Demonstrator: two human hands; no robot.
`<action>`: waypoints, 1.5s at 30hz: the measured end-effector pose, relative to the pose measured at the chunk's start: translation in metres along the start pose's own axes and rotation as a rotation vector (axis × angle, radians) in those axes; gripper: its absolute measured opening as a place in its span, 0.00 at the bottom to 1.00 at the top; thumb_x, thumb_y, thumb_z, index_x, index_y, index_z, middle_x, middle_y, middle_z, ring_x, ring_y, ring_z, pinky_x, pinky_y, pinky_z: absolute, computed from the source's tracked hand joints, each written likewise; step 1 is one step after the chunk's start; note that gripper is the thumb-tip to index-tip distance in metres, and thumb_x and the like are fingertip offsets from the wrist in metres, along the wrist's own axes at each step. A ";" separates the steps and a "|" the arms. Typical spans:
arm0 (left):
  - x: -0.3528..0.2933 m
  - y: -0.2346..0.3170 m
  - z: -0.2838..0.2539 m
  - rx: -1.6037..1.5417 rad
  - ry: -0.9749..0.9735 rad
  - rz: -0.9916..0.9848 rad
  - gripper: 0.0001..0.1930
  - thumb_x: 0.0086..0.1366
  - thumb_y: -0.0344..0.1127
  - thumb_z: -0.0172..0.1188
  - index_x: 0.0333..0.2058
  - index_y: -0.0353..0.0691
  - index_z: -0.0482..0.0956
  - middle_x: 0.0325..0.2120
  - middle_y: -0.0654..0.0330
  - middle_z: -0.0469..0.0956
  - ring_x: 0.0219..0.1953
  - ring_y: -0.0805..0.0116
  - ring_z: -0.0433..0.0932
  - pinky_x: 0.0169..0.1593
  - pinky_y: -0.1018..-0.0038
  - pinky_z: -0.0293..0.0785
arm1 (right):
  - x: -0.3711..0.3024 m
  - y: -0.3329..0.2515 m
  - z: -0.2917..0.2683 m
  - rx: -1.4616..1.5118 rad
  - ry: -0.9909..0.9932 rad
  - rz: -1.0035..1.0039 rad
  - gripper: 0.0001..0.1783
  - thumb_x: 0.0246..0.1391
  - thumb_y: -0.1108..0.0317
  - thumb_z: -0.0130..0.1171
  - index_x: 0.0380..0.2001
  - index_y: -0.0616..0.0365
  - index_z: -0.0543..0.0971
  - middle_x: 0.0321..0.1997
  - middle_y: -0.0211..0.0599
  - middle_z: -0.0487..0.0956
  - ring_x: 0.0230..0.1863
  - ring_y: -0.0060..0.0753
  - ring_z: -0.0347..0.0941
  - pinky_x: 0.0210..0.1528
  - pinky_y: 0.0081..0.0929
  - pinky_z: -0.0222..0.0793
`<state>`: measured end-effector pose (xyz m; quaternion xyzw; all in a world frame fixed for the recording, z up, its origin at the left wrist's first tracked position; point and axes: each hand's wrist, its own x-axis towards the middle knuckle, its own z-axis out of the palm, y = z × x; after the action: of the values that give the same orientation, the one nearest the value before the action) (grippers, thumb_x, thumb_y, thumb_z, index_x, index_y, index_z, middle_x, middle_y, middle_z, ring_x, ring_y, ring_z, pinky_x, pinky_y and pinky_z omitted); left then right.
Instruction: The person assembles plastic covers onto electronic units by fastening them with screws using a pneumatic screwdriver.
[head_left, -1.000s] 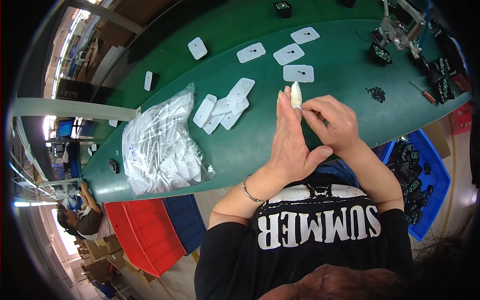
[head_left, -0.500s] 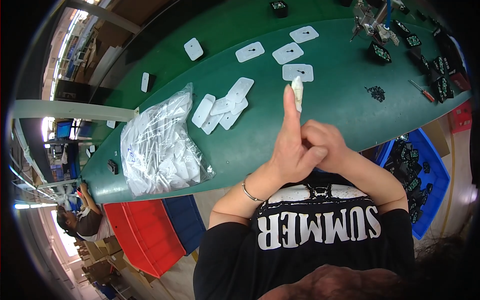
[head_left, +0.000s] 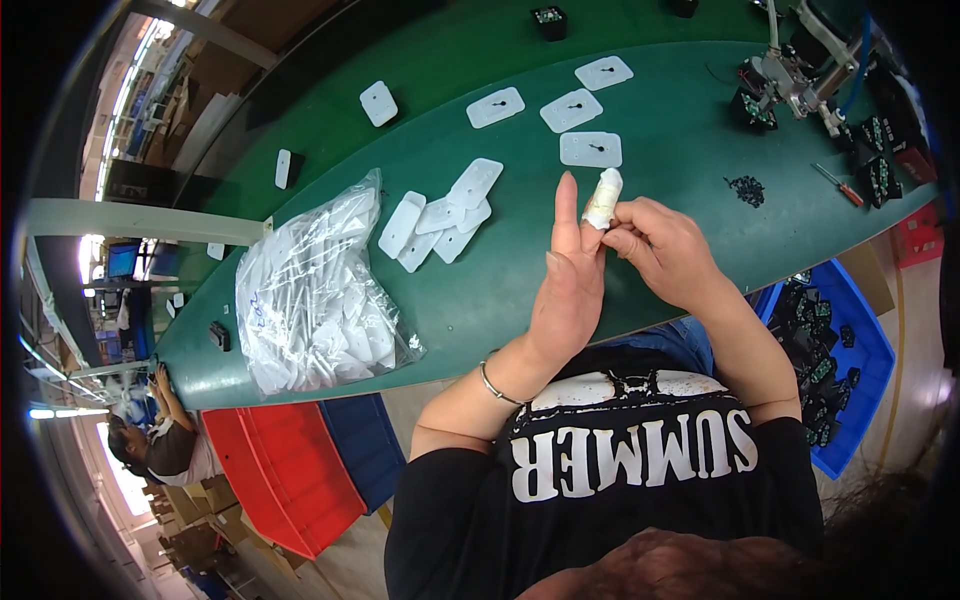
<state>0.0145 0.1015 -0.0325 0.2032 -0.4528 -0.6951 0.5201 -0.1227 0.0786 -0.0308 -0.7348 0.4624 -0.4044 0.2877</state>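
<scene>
**Wrapping the fingertip: nearly covered, still being pressed down**

Our left hand (head_left: 568,300) stands upright over the near edge of the surface (head_left: 690,150), fingers straight and close together, gripping nothing. One of its fingers wears a white wrap (head_left: 603,197) over the tip; the wrap looks to cover the top of the finger already, so we judge the covering mostly done and the smoothing or closing of its lower edge as what is left. The finger beside it is bare.

Our right hand (head_left: 665,250) is closed in a pinch, thumb and fingertips pressed on the lower end of the white wrap, just right of the left hand and touching it. Nothing else is held in it.

Outward from the hands, far on the green surface, lie flat white plates (head_left: 590,149), each with a small dark mark in the middle, spread in a loose row. To the left, a small heap of plain white plates (head_left: 440,215) overlaps, and further left a clear bag (head_left: 310,290) full of white pieces lies near the edge. Far right we see a metal fixture (head_left: 795,75) with small dark parts around it, a cluster of tiny dark screws (head_left: 745,190) and a screwdriver (head_left: 838,185). Below the surface, red and blue bins (head_left: 300,470) sit at left, a blue bin (head_left: 840,350) of dark parts at right.
</scene>
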 end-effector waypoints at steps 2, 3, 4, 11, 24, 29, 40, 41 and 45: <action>-0.001 -0.003 0.000 -0.056 0.021 -0.026 0.46 0.58 0.71 0.27 0.62 0.42 0.25 0.63 0.50 0.42 0.64 0.59 0.43 0.64 0.64 0.33 | -0.001 0.008 0.002 -0.035 0.002 -0.028 0.11 0.49 0.63 0.57 0.30 0.61 0.73 0.25 0.40 0.73 0.23 0.40 0.71 0.25 0.30 0.66; -0.001 -0.005 -0.001 -0.097 0.032 -0.056 0.45 0.59 0.70 0.27 0.62 0.41 0.26 0.64 0.51 0.40 0.65 0.60 0.41 0.64 0.64 0.32 | -0.001 0.009 0.003 -0.084 0.017 -0.083 0.10 0.49 0.65 0.56 0.28 0.61 0.73 0.24 0.40 0.73 0.23 0.42 0.70 0.24 0.32 0.66; -0.002 -0.005 -0.001 -0.137 0.042 -0.086 0.45 0.59 0.69 0.26 0.62 0.41 0.27 0.64 0.52 0.38 0.65 0.60 0.39 0.64 0.65 0.31 | 0.000 0.010 0.003 -0.132 0.033 -0.138 0.08 0.50 0.67 0.55 0.26 0.60 0.72 0.24 0.40 0.73 0.22 0.44 0.70 0.23 0.33 0.65; -0.003 -0.006 0.005 -0.137 0.087 -0.117 0.44 0.60 0.68 0.26 0.62 0.40 0.27 0.64 0.53 0.34 0.65 0.61 0.38 0.65 0.66 0.31 | 0.006 0.015 0.010 -0.301 0.102 -0.244 0.08 0.40 0.72 0.55 0.15 0.58 0.67 0.16 0.36 0.69 0.17 0.40 0.67 0.19 0.33 0.63; 0.000 -0.013 -0.023 0.450 0.021 0.182 0.50 0.60 0.65 0.39 0.59 0.34 0.21 0.61 0.39 0.41 0.63 0.51 0.47 0.63 0.62 0.40 | 0.007 0.010 0.019 -0.104 0.148 -0.251 0.05 0.41 0.73 0.56 0.19 0.57 0.70 0.16 0.35 0.69 0.15 0.36 0.66 0.16 0.29 0.61; 0.001 -0.010 -0.026 0.931 -0.048 0.287 0.59 0.52 0.67 0.50 0.57 0.22 0.26 0.55 0.27 0.48 0.60 0.38 0.51 0.61 0.51 0.41 | 0.009 -0.002 0.005 -0.017 0.014 -0.067 0.09 0.49 0.63 0.56 0.26 0.58 0.73 0.22 0.37 0.73 0.20 0.39 0.70 0.21 0.30 0.65; -0.001 -0.006 -0.014 1.513 -0.131 0.337 0.55 0.47 0.68 0.52 0.58 0.23 0.46 0.54 0.33 0.55 0.59 0.33 0.49 0.60 0.44 0.39 | 0.013 0.012 -0.009 -0.264 -0.198 -0.182 0.06 0.44 0.68 0.56 0.24 0.59 0.73 0.23 0.41 0.73 0.25 0.46 0.71 0.25 0.38 0.66; -0.001 -0.005 -0.013 1.555 -0.166 0.310 0.55 0.48 0.68 0.51 0.58 0.24 0.44 0.54 0.33 0.54 0.59 0.32 0.50 0.59 0.43 0.39 | 0.013 0.013 -0.007 -0.259 -0.163 -0.157 0.07 0.42 0.67 0.57 0.23 0.59 0.73 0.22 0.40 0.73 0.24 0.45 0.71 0.25 0.37 0.66; -0.005 0.000 -0.006 1.561 -0.204 0.309 0.53 0.49 0.68 0.50 0.58 0.25 0.45 0.53 0.34 0.57 0.57 0.32 0.52 0.59 0.42 0.40 | 0.005 0.018 -0.001 -0.173 -0.028 -0.271 0.07 0.39 0.68 0.58 0.20 0.59 0.73 0.19 0.37 0.72 0.21 0.43 0.70 0.22 0.34 0.64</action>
<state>0.0210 0.1037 -0.0367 0.3788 -0.8768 -0.1130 0.2740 -0.1301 0.0667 -0.0434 -0.8180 0.3880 -0.3879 0.1726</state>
